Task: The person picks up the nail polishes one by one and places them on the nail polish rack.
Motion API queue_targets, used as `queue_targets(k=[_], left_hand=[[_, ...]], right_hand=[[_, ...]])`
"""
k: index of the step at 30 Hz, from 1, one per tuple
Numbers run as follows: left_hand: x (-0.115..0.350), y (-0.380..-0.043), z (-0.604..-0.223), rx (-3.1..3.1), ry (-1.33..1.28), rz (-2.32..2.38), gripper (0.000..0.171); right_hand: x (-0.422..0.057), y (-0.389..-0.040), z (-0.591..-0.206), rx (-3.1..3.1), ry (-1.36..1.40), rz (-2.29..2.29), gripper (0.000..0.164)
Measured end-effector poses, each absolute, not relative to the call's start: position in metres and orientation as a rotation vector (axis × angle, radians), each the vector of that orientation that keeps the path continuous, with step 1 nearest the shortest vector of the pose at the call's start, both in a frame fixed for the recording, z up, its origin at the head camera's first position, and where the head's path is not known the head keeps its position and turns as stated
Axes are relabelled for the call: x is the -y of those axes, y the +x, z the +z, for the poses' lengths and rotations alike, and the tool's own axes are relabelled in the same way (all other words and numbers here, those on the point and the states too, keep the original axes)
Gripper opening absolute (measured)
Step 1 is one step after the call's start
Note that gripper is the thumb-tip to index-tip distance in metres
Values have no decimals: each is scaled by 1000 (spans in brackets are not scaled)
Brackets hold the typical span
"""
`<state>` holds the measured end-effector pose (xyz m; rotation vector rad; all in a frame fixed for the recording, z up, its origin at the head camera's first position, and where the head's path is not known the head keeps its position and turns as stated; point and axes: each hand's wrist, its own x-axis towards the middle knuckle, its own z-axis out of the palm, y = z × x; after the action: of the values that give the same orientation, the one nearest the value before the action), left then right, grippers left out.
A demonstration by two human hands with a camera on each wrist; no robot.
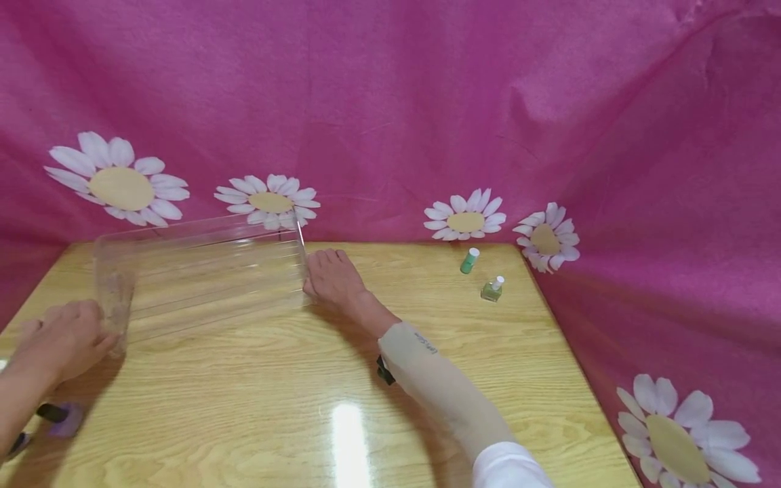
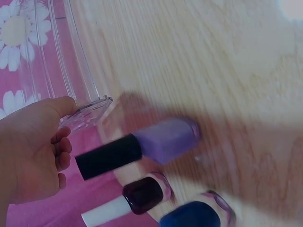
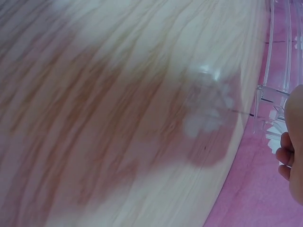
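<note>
A clear plastic tiered display rack [image 1: 213,274] spans the left part of the wooden table in the head view, tilted, with ridges running along its length. My left hand [image 1: 64,339] grips its left end; in the left wrist view the thumb of that hand [image 2: 38,149] lies over the rack's corner [image 2: 92,111]. At the opposite end, my right hand [image 1: 334,278] holds the side panel. Only part of the right hand [image 3: 294,142] appears in the right wrist view, against the rack's edge [image 3: 270,94]. Whether the rack touches the table is unclear.
Below the left hand are a purple nail polish bottle [image 2: 168,139] with a black cap, a dark one [image 2: 144,195] with a white cap, and a blue one [image 2: 191,217]. Two green nail polishes [image 1: 468,263] [image 1: 491,291] stand at the back right. Pink flowered cloth [image 1: 378,122] hangs behind.
</note>
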<state>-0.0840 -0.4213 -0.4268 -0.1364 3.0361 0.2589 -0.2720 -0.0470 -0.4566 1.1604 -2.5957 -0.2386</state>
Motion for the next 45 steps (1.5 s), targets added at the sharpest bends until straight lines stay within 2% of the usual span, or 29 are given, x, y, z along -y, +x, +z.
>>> queue_targets(k=[14,21,45], left_hand=[[391,-104,-418,-3096,55,273,35],[374,-113,-417,-3140,84,294,32],[331,-131,-411,-3155,215,281,41]], right_hand=[[4,-278,-460,2628,1119,-141,23],[-16,-280,-460,2654,1112,-87,22],[-70,-279,-457,2686,1071,-106,22]])
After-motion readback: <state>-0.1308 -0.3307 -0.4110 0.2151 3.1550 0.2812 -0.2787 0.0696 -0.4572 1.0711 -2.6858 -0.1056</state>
